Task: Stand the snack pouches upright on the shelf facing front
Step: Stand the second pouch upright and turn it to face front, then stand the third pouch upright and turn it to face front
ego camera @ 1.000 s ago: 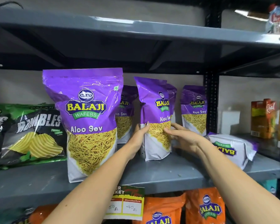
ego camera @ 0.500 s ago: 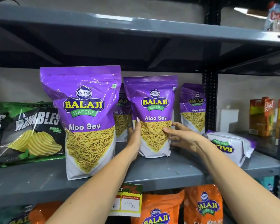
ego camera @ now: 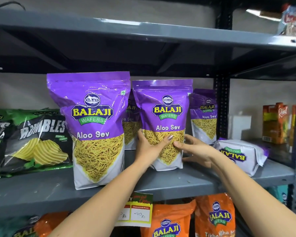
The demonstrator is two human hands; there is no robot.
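Note:
A purple Aloo Sev pouch (ego camera: 164,110) stands upright on the grey shelf (ego camera: 186,182), its front facing me. My left hand (ego camera: 149,147) grips its lower left side, thumb across the front. My right hand (ego camera: 193,149) holds its lower right edge. A larger-looking purple pouch (ego camera: 92,120) stands upright nearer the shelf front at the left. Two more purple pouches stand behind, one mostly hidden (ego camera: 131,124) and one at the back right (ego camera: 204,115). Another pouch (ego camera: 241,154) lies flat on the shelf at the right, white back upward.
Black and green chip bags (ego camera: 34,142) lean at the left of the shelf. Orange juice cartons (ego camera: 277,122) stand beyond the black upright post (ego camera: 221,106). Orange pouches (ego camera: 214,218) and a price tag (ego camera: 135,211) sit below. Another shelf (ego camera: 143,31) runs overhead.
The held pouch has turned from side-on to front-facing and now stands squarer. My left thumb has moved across its front.

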